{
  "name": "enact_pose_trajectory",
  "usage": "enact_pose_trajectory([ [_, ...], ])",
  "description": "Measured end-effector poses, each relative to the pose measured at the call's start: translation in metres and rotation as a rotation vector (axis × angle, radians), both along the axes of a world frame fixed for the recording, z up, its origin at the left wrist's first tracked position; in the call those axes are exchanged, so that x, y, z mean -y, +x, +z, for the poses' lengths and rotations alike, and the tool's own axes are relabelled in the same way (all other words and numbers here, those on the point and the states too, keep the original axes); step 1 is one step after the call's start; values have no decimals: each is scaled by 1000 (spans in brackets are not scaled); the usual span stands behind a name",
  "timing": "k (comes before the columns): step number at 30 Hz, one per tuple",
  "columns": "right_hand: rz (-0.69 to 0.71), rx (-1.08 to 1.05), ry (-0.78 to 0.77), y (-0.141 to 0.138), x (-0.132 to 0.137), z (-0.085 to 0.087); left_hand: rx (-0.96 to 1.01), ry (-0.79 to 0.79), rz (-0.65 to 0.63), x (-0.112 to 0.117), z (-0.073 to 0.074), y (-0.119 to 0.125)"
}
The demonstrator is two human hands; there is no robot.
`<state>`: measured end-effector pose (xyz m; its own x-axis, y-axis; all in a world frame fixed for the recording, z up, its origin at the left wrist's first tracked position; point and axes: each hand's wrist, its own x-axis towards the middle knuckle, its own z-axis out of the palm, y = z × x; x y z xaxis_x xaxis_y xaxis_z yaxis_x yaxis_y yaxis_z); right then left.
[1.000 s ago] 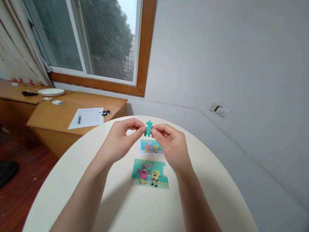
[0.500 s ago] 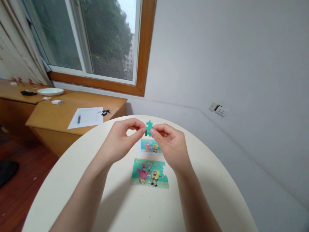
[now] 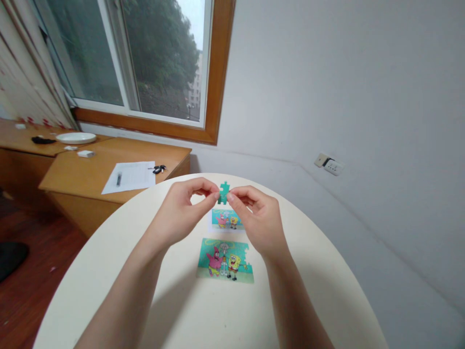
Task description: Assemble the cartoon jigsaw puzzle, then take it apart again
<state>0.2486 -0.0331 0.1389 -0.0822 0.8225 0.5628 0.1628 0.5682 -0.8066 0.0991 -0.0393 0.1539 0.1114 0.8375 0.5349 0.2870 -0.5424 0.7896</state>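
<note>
Between my two hands are teal jigsaw puzzle pieces [image 3: 224, 190], which look joined into one small upright strip. My left hand [image 3: 187, 208] pinches its left edge between thumb and index finger. The thumb and fingers of my right hand [image 3: 257, 215] close on its lower right side. Below lies a small printed reference picture [image 3: 225, 220] of cartoon figures, its right end hidden by my right hand. Nearer to me is the jigsaw puzzle [image 3: 223, 261] with the same scene, flat on the table, with a notched gap at its upper right edge.
The round white table [image 3: 203, 315] carries the puzzle and picture. Behind it at the left, a wooden desk [image 3: 170, 151] holds a sheet of paper [image 3: 131, 177], keys [image 3: 159, 169], a white plate [image 3: 76, 138] and a small white box [image 3: 86, 153]. A wall [image 3: 327, 87] stands beyond the table.
Almost nothing differs. My right fingertips have shifted very slightly on the puzzle pieces, while both hands hold the same place.
</note>
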Motion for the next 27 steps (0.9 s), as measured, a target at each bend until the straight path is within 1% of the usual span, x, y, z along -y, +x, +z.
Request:
enact_pose_trajectory([
  [14, -12, 38, 30, -1, 1, 0, -26, -8, 21, 0, -1, -1],
  [22, -84, 100, 95, -2, 2, 1, -4, -30, -14, 1, 1, 0],
  [27, -94, 103, 101, -2, 2, 0, -6, -32, -15, 1, 2, 1],
])
